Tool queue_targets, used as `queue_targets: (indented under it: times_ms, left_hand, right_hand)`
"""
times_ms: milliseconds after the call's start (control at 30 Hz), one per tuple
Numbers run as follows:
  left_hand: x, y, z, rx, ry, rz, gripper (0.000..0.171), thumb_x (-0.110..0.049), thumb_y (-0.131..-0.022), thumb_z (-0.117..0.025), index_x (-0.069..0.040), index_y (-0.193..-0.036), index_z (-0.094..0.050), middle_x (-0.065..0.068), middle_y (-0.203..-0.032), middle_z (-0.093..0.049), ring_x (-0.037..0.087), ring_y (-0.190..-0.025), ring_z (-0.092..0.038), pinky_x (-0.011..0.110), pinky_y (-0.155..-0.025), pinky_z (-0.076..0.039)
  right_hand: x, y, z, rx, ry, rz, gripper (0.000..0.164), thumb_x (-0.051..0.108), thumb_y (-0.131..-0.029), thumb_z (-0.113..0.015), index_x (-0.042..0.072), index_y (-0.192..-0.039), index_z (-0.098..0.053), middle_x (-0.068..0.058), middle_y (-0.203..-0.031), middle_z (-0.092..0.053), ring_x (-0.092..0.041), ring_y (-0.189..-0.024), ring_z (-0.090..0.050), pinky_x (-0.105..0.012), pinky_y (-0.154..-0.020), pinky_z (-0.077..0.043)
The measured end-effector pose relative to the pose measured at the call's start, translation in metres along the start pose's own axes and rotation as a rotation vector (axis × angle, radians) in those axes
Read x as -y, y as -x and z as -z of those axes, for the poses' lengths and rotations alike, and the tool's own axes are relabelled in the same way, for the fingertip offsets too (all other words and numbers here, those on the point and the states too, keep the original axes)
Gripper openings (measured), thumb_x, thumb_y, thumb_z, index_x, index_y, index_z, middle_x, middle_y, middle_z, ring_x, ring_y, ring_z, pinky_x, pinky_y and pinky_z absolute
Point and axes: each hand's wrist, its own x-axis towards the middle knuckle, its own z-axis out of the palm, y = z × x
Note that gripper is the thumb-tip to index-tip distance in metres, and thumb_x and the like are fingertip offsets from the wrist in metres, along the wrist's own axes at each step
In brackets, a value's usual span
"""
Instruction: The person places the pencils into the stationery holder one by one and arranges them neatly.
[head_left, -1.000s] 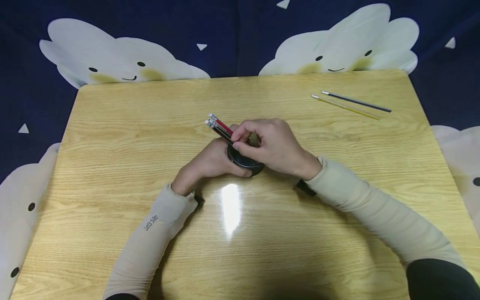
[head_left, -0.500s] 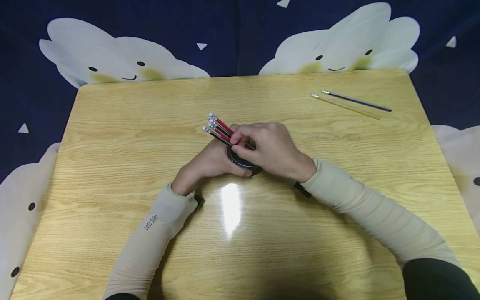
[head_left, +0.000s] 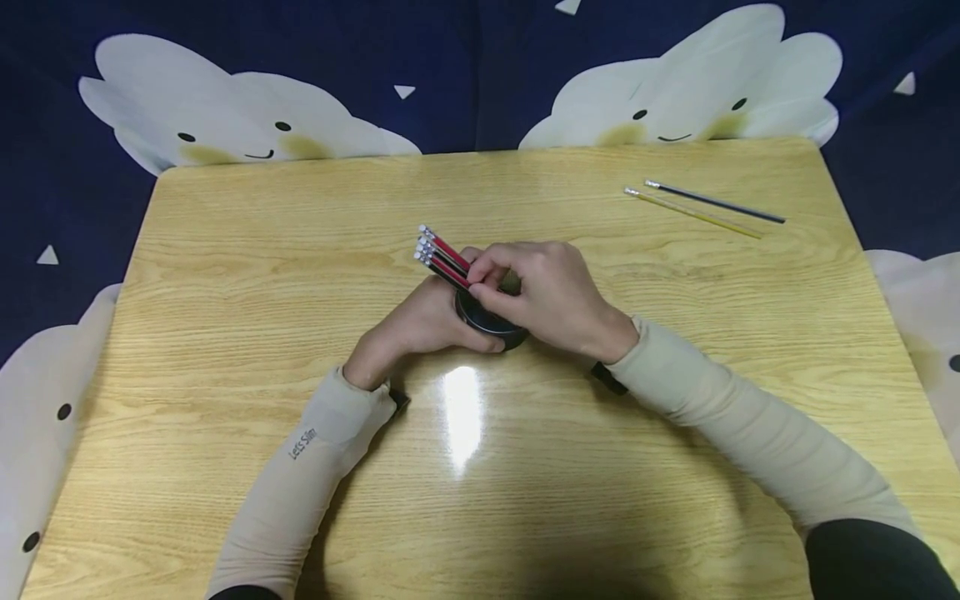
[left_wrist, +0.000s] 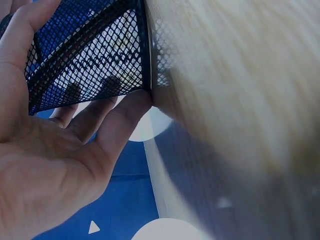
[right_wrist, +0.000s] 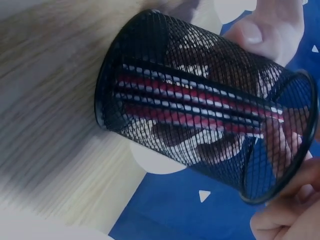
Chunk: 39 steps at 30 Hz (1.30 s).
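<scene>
Pinching the pencils [head_left: 448, 260] with your right hand [head_left: 547, 287], left hand [head_left: 426, 317] curled round the mesh cup [right_wrist: 215, 65], you've gathered their ten-o'clock eraser ends [head_left: 423, 242] closer, apparently tidying them.

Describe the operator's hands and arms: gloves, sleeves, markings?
Left hand and right hand ungloved. Both forearms in beige sleeves, wrinkled on the right; the left sleeve bears dark lettering, "Let's Slim". Black fabric shows above the sleeves, and a small black piece sits at each cuff. No cables visible.
</scene>
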Motion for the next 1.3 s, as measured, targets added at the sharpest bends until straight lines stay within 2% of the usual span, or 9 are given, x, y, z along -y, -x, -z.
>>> queue_targets:
  times_ms: [133, 267, 400, 567, 700, 933, 1033, 1167, 1300]
  left_hand:
    - [0.000, -0.002, -0.001, 0.004, 0.003, -0.010, 0.092, -0.002, -0.069, -0.101, -0.002, -0.145, -0.051, 0.009, -0.133, -0.065, 0.021, -0.121, -0.061, 0.036, -0.113, -0.044]
    - [-0.001, -0.002, -0.001, 0.001, 0.006, -0.005, 0.096, -0.002, -0.067, -0.102, 0.000, -0.147, -0.050, 0.012, -0.135, -0.065, 0.024, -0.124, -0.061, 0.038, -0.114, -0.043]
    - [-0.001, -0.004, -0.002, -0.002, -0.006, -0.002, 0.099, -0.004, -0.066, -0.103, 0.001, -0.149, -0.050, 0.014, -0.134, -0.066, 0.025, -0.126, -0.061, 0.040, -0.115, -0.042]
    - [-0.001, -0.003, -0.003, -0.012, -0.021, 0.009, 0.100, -0.006, -0.064, -0.105, -0.001, -0.149, -0.051, 0.012, -0.137, -0.065, 0.026, -0.128, -0.059, 0.041, -0.116, -0.041]
    - [-0.001, 0.000, -0.002, -0.017, -0.022, 0.015, 0.100, -0.004, -0.063, -0.105, -0.003, -0.148, -0.051, 0.010, -0.138, -0.065, 0.025, -0.129, -0.058, 0.042, -0.116, -0.041]
    - [-0.002, 0.002, -0.001, 0.001, -0.019, 0.015, 0.098, -0.006, -0.066, -0.105, -0.003, -0.148, -0.050, 0.012, -0.139, -0.065, 0.026, -0.129, -0.059, 0.044, -0.116, -0.041]
    - [-0.002, 0.003, -0.001, 0.005, -0.028, 0.019, 0.099, -0.007, -0.066, -0.105, -0.003, -0.148, -0.050, 0.011, -0.139, -0.064, 0.026, -0.129, -0.059, 0.044, -0.116, -0.041]
    - [-0.003, 0.002, -0.002, 0.001, -0.031, 0.013, 0.098, -0.005, -0.065, -0.104, -0.004, -0.147, -0.050, 0.010, -0.139, -0.065, 0.026, -0.130, -0.059, 0.043, -0.116, -0.041]
    - [-0.004, 0.001, -0.003, 0.001, -0.028, 0.008, 0.099, -0.005, -0.065, -0.104, -0.004, -0.148, -0.050, 0.010, -0.140, -0.065, 0.026, -0.131, -0.059, 0.044, -0.116, -0.041]
  right_hand:
    - [-0.005, 0.002, 0.011, -0.069, -0.018, 0.005, 0.005, 0.008, -0.092, -0.083, 0.008, -0.096, -0.079, 0.001, -0.084, -0.075, -0.016, -0.069, -0.066, -0.028, -0.058, -0.043]
    - [-0.012, 0.003, 0.026, -0.126, -0.085, -0.022, 0.004, 0.006, -0.093, -0.082, 0.008, -0.097, -0.080, 0.003, -0.083, -0.074, -0.017, -0.062, -0.056, -0.023, -0.057, -0.038]
    - [-0.022, 0.007, 0.046, -0.155, -0.129, -0.120, 0.005, 0.007, -0.095, -0.082, 0.009, -0.099, -0.082, 0.006, -0.083, -0.074, -0.014, -0.056, -0.048, -0.023, -0.052, -0.034]
    - [-0.050, 0.017, 0.067, -0.146, -0.106, -0.247, 0.005, 0.012, -0.099, -0.081, 0.010, -0.102, -0.083, 0.004, -0.087, -0.076, -0.014, -0.051, -0.044, -0.022, -0.049, -0.032]
    - [-0.082, 0.032, 0.084, -0.122, -0.018, -0.322, 0.008, 0.016, -0.102, -0.078, 0.010, -0.105, -0.083, 0.000, -0.090, -0.076, -0.017, -0.054, -0.047, -0.023, -0.051, -0.035]
    - [-0.139, 0.063, 0.120, -0.057, 0.247, -0.472, 0.013, 0.020, -0.104, -0.076, 0.009, -0.109, -0.080, -0.007, -0.094, -0.075, -0.021, -0.059, -0.052, -0.026, -0.055, -0.037]
    - [-0.157, 0.070, 0.132, -0.006, 0.325, -0.534, 0.018, 0.023, -0.105, -0.075, 0.007, -0.112, -0.079, -0.012, -0.100, -0.076, -0.026, -0.071, -0.058, -0.035, -0.066, -0.041]
    - [-0.172, 0.073, 0.144, 0.064, 0.401, -0.582, 0.020, 0.023, -0.106, -0.072, 0.005, -0.115, -0.077, -0.018, -0.107, -0.076, -0.035, -0.090, -0.064, -0.054, -0.080, -0.043]
    - [-0.180, 0.072, 0.150, 0.126, 0.481, -0.578, 0.020, 0.021, -0.106, -0.070, 0.003, -0.114, -0.076, -0.021, -0.109, -0.074, -0.039, -0.094, -0.067, -0.060, -0.079, -0.048]
